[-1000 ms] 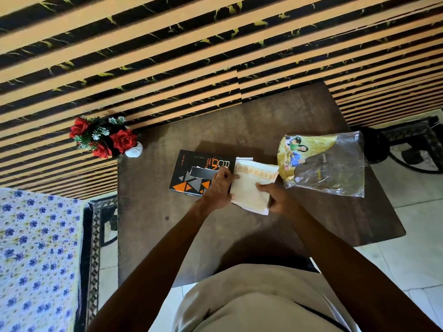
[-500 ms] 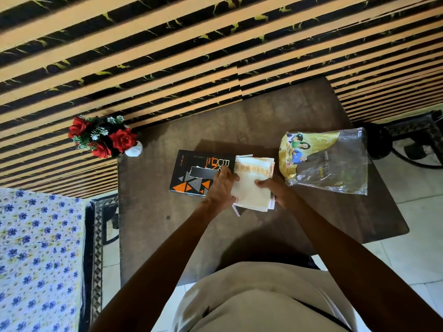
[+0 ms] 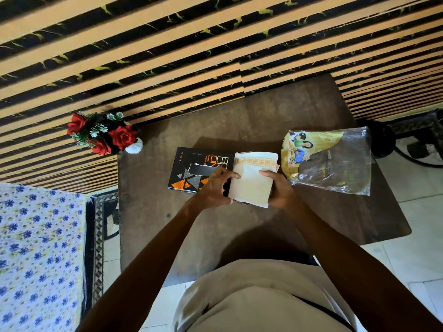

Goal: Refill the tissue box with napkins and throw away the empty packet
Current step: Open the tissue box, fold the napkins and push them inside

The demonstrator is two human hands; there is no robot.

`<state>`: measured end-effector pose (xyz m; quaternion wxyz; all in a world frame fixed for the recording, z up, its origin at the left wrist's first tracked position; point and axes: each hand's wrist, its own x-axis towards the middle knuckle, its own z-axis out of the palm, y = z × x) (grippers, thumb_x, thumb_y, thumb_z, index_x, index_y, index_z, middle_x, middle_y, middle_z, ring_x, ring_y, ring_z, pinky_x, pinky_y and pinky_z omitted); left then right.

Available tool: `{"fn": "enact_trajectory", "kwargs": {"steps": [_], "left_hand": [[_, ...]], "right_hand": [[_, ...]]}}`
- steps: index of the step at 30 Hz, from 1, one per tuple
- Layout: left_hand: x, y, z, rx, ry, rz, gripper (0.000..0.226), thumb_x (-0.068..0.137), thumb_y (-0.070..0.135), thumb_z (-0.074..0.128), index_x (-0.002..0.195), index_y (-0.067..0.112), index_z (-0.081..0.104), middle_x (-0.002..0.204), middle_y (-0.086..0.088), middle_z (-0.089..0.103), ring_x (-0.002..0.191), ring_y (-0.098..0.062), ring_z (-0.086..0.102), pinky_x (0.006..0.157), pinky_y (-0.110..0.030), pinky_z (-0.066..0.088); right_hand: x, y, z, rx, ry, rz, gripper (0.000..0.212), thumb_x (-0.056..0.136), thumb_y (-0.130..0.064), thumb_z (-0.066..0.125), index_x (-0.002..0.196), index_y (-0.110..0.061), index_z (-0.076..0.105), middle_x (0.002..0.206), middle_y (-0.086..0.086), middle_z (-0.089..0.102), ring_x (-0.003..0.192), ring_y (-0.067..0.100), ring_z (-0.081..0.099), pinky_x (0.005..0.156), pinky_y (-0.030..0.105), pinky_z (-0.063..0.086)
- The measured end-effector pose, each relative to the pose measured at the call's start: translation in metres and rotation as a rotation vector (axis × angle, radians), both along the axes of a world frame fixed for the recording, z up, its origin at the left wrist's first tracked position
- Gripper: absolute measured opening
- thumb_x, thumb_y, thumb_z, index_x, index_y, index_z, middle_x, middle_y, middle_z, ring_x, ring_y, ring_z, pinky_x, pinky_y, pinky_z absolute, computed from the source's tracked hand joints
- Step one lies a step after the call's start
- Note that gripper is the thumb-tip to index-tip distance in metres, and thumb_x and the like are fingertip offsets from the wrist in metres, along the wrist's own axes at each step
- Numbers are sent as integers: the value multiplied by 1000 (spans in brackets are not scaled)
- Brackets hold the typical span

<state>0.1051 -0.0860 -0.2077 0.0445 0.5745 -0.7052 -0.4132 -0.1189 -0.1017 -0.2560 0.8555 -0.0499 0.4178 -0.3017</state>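
Both hands (image 3: 249, 185) clasp soft square napkins (image 3: 251, 180) (gold-banded) beside glossy packet (image 3: 335, 164)

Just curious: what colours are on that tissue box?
The tissue box is black with orange and grey triangles, seen in the head view.

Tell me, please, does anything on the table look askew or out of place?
Only mildly: the empty packet lies crumpled and skewed at the table's right side. The napkins are held squarely between both hands, beside the tissue box.

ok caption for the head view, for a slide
Both hands hold a napkin stack beside the black tissue box; empty packet lies aside.
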Motion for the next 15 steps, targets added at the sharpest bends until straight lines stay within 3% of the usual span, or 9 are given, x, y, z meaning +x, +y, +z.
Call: {"fn": "enact_trajectory", "kwargs": {"steps": [2, 5, 9, 13, 15], "left_hand": [[-1, 0, -2, -3, -4, -3, 70, 67, 11, 78, 129, 22, 47, 128, -4, 36, 114, -19, 38, 86, -22, 46], [-1, -2, -2, 6, -4, 3, 70, 67, 10, 78, 129, 21, 48, 128, -4, 37, 113, -19, 40, 85, -25, 47], [-2, -1, -3, 17, -10, 11, 71, 64, 12, 79, 128, 24, 49, 125, -2, 38, 114, -20, 40, 90, -34, 52], [-4, -2, -4, 32, -44, -12, 75, 63, 14, 79, 129, 27, 48, 124, 1, 36, 118, -21, 35, 97, -39, 48], [-4, -3, -4, 56, -51, -14, 77, 62, 12, 80, 130, 29, 47, 125, 1, 35, 119, -21, 35, 98, -40, 48]], "right_hand": [[-2, 2, 1, -7, -28, 16, 31, 96, -21, 46, 126, -18, 55, 107, 17, 67, 98, 33, 62, 80, 46, 57], [-3, -3, -1, 3, 101, 78, 28, 93, -16, 53, 120, -18, 56, 108, 17, 65, 100, 31, 61, 77, 43, 58], [-10, -16, -10, -49, 431, 155, 27, 83, -11, 68, 109, -14, 63, 123, 19, 62, 107, 31, 59, 97, 47, 49], [-22, -26, -16, -124, 602, 262, 63, 62, -23, 73, 122, -8, 60, 124, 20, 65, 116, 37, 59, 103, 49, 49], [-24, -27, -14, -154, 584, 289, 50, 71, -18, 73, 118, -7, 60, 120, 18, 66, 114, 35, 60, 101, 49, 50]]}}
